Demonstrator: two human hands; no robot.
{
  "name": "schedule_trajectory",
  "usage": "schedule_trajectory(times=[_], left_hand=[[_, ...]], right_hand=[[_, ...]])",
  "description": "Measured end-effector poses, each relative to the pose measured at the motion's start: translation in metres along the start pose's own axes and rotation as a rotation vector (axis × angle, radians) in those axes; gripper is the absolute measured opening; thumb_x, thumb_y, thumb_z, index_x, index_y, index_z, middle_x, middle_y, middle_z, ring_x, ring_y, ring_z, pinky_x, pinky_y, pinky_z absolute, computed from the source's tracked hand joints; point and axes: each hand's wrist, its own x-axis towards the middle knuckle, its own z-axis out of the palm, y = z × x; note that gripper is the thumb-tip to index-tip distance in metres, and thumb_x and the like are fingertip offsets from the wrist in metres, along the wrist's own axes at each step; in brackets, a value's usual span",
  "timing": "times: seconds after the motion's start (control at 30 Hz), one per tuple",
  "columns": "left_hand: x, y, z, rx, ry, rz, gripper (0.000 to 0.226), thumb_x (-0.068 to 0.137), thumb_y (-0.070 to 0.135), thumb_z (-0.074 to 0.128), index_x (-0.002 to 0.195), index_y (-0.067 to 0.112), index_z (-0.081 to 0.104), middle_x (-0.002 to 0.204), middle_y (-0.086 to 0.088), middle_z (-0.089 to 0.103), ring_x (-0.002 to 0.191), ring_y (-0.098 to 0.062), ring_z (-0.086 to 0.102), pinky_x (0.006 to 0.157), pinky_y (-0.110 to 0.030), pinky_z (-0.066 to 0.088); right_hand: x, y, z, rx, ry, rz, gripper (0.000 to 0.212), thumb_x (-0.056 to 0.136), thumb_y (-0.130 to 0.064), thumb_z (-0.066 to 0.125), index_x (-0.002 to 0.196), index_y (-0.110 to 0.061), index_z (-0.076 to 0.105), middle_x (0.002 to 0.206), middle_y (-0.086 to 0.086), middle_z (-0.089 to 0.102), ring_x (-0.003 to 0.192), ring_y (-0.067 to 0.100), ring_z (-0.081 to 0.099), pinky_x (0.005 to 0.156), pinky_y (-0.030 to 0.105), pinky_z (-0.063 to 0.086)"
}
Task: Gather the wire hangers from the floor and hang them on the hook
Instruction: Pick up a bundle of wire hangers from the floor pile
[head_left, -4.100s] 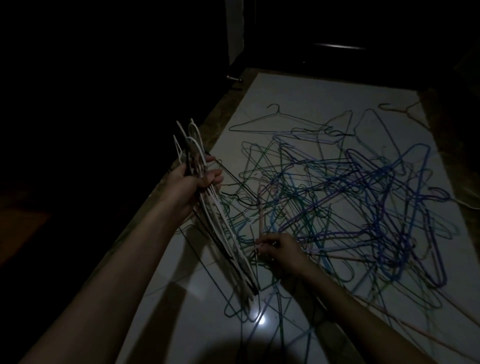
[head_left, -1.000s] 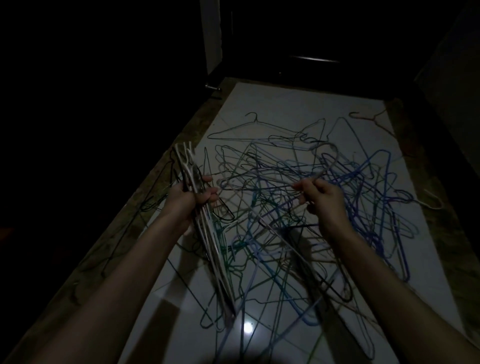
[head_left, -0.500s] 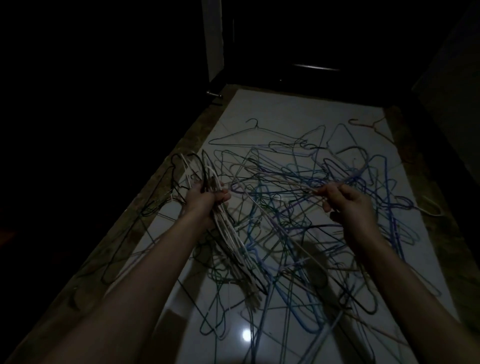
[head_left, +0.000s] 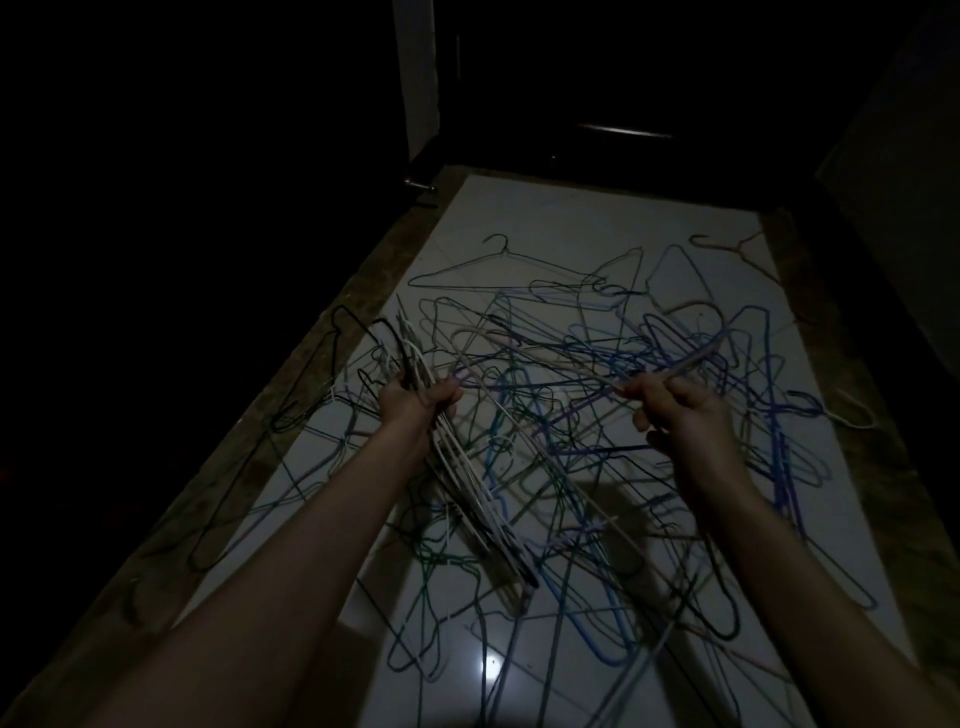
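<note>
Two hands up over the pile. My left hand (head_left: 415, 408) has its grip closed around a bundle of white hangers (head_left: 467, 478), fingers curled right round the wires. Bundle runs from 11 o'clock above my fist down to about 5 o'clock, lower ends fanned out over the floor (head_left: 571, 223); can't tell whether the tips touch the tile.

My right hand (head_left: 680, 415) pinches one pale hanger (head_left: 519, 358) by a straight length of wire. That wire runs out of the fist toward 2 o'clock, and the frame arcs across toward my left hand at 9 o'clock. It sits above the heap; some of it crosses other wires, and I can't tell if it's snagged.

Most of the task hangers remain down: a tangled pile (head_left: 649, 467) of blue, green, purple and dark wires fills the middle of the white floor tile, between and beyond both hands. Outliers:
- dark hanger (head_left: 498, 270) lying flat at 12 o'clock, apart from the heap's far edge
- brownish hanger (head_left: 727, 244) at 1 o'clock, near the tile corner
- black hangers (head_left: 322, 384) at 9 o'clock, spilling over the brown floor border (head_left: 332, 312)
- white hook (head_left: 857, 415) at 3 o'clock, on the right border

Light glare on the tile at 6 o'clock. Room beyond is dark; a door edge (head_left: 415, 78) shows at 12 o'clock.
</note>
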Motion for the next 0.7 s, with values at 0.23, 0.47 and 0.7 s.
schedule_trajectory(times=[0.23, 0.47, 0.7], left_hand=[[0.003, -0.001, 0.003, 0.061, 0.029, -0.002, 0.024, 0.078, -0.017, 0.062, 0.096, -0.003, 0.053, 0.058, -0.012, 0.055, 0.033, -0.012, 0.055, 0.038, -0.021, 0.047], [0.003, -0.005, 0.006, 0.056, 0.034, 0.009, 0.028, 0.074, -0.018, 0.065, 0.097, -0.006, 0.054, 0.062, -0.01, 0.054, 0.033, -0.01, 0.055, 0.038, -0.02, 0.047], [0.002, -0.004, 0.002, 0.066, 0.044, -0.011, 0.032, 0.076, -0.016, 0.065, 0.101, -0.003, 0.05, 0.043, -0.003, 0.058, 0.032, -0.01, 0.054, 0.037, -0.02, 0.046]], right_hand=[[-0.008, -0.001, 0.009, 0.004, -0.018, -0.048, 0.025, 0.096, -0.017, 0.048, 0.08, -0.016, 0.066, 0.058, 0.005, 0.05, 0.047, -0.001, 0.047, 0.053, 0.024, 0.033], [-0.01, 0.003, 0.004, -0.036, 0.014, -0.107, 0.025, 0.096, -0.013, 0.049, 0.078, -0.014, 0.066, 0.054, 0.006, 0.048, 0.045, 0.001, 0.046, 0.053, 0.015, 0.034], [0.002, 0.013, 0.0, -0.234, 0.09, -0.156, 0.022, 0.093, -0.015, 0.053, 0.076, -0.011, 0.067, 0.056, 0.01, 0.053, 0.057, 0.024, 0.05, 0.06, 0.03, 0.04]])
